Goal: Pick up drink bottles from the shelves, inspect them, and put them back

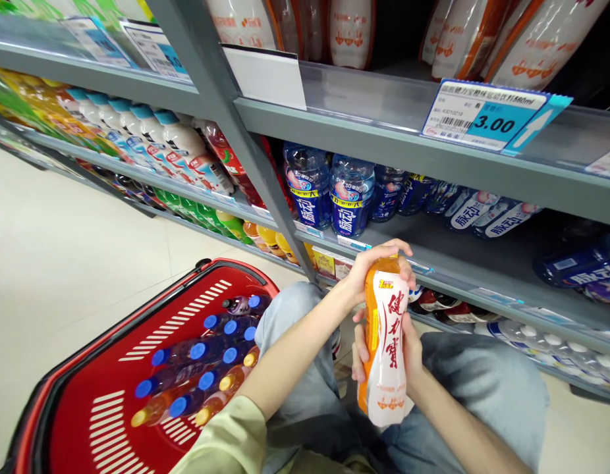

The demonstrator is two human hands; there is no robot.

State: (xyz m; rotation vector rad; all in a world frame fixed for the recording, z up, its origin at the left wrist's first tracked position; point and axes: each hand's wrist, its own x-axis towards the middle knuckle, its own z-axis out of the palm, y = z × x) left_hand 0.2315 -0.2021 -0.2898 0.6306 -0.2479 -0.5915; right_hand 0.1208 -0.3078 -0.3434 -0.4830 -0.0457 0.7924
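Observation:
Between my knees I hold an orange drink bottle (388, 355) upright, its white label with red characters facing me. My left hand (371, 266) is closed round the top, its fingers curled over the cap and neck. Lower down, my right hand (408, 345) grips the body, with its fingers showing on the left side of the bottle and its palm on the right. To the left of my knee stands a red shopping basket (132, 322), holding several blue-capped bottles (199, 350) and several yellow-capped orange bottles (151, 408).
A grey shelf unit (408, 141) rises in front. Blue drink bottles (352, 197) stand on its middle level; some lie on their sides. Above are white-labelled bottles (352, 33) and a price tag (493, 118). White bottles with blue caps (181, 148) line the left bay. Pale floor tiles (62, 243) lie left.

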